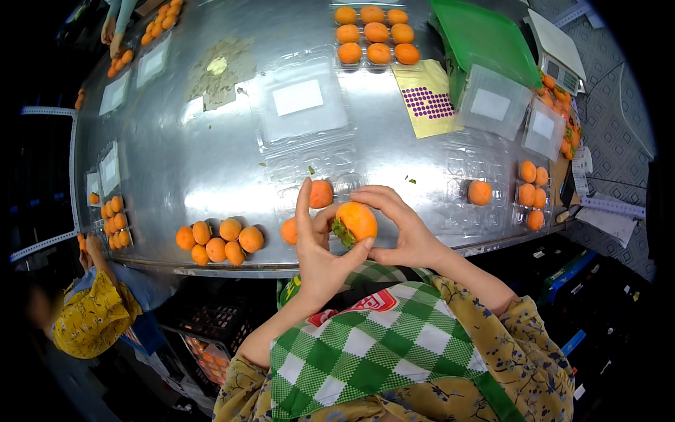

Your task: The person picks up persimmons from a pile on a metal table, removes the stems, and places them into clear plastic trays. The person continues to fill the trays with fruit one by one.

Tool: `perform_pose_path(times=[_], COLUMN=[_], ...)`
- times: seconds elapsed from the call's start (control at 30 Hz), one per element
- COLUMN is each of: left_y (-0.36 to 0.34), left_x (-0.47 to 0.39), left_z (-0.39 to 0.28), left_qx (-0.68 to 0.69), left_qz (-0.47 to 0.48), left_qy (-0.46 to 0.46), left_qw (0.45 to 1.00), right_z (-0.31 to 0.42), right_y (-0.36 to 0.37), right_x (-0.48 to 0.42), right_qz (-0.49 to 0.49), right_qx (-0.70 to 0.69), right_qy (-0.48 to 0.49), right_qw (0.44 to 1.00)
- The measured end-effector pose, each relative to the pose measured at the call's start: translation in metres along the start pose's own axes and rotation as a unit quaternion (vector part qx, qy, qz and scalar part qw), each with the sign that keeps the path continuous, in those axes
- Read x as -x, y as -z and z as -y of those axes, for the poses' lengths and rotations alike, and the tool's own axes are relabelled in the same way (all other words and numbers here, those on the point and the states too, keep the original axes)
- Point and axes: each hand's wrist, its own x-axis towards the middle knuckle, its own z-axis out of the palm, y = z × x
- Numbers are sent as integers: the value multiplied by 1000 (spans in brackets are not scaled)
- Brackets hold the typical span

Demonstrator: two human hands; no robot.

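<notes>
Between my left hand (324, 248) and my right hand (403, 227) is an orange persimmon (359, 220) with its green leafy calyx facing down and left. Fingers of both hands touch the fruit above the table's near edge. Just beyond them lies an open clear plastic tray (348, 163) with a persimmon (320, 193) in it; another persimmon (288, 231) shows beside my left hand, partly covered. Several loose persimmons (216, 249) are grouped to the left. On the right, a second clear tray (453, 211) holds one persimmon (480, 193).
A full tray of persimmons (376, 32) stands at the back, near a yellow sticker sheet (422, 121). Stacked clear lids (303, 126), a green crate (485, 31) and a white scale (559, 47) stand about the metal table. Co-workers' hands (92, 253) (113, 39) are at the left.
</notes>
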Motion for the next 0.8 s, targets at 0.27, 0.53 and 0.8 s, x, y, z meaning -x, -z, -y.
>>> perform_pose_path(times=[0.27,0.53,0.8], left_y=[6,4,-3], left_x=[3,-4,-5], left_z=[2,-13,-17], left_qx=[21,155,162], left_qz=[14,69,81], left_qy=[-34,140,154], left_qw=[999,976,971], right_z=[-5,2,4], right_y=[4,20,24], right_x=[-10,3,8], right_qz=[19,44,60], right_qx=[8,-100,-79], right_qy=[52,-47,-31], right_qw=[998,993,995])
